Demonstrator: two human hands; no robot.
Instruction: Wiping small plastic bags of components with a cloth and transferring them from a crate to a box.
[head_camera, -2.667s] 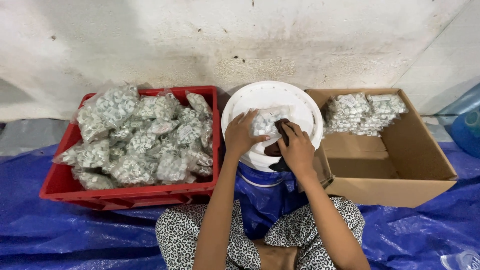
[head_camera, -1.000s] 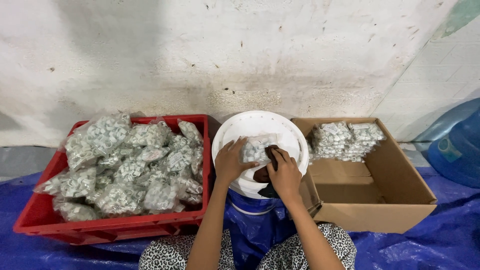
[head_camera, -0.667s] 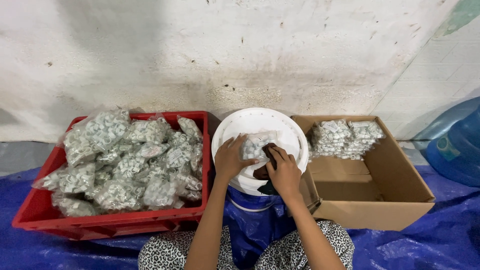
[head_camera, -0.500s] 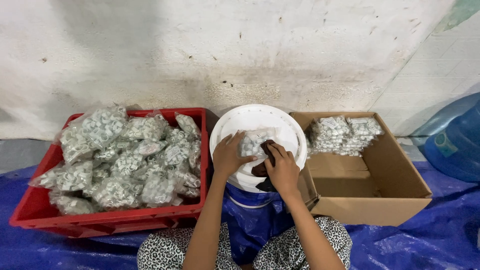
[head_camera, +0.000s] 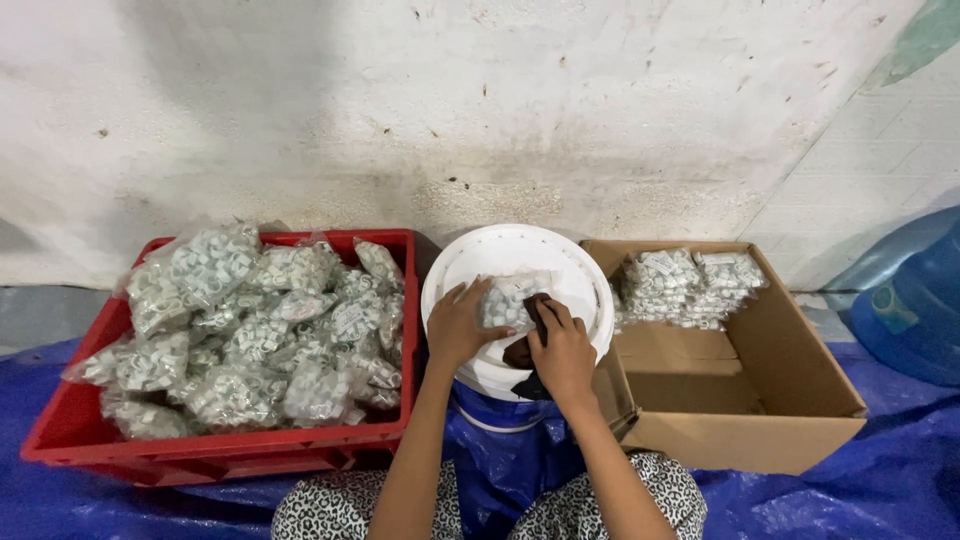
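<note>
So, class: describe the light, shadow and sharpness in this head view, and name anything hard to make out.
Head view: soft, even light, no hard glare; a faint shadow darkens the wall at upper left; the hands and the white bucket lid are sharp; the dark thing under the right hand is too dim to identify.

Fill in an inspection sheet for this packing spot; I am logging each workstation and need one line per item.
Surface: blue tarp on the floor, creased; a white lid serves as the work surface.
Job's things: clear packet of small white pieces lying on the lid; dark object under the right hand, kind unclear.
Clutter: red crate heaped with like packets; cardboard box with a few stacked at its far end.
Grippers: left hand holds the packet; right hand grips the dark object.
Cables: nothing seen.
Surroundings: stained white wall; blue water jug at right.
</note>
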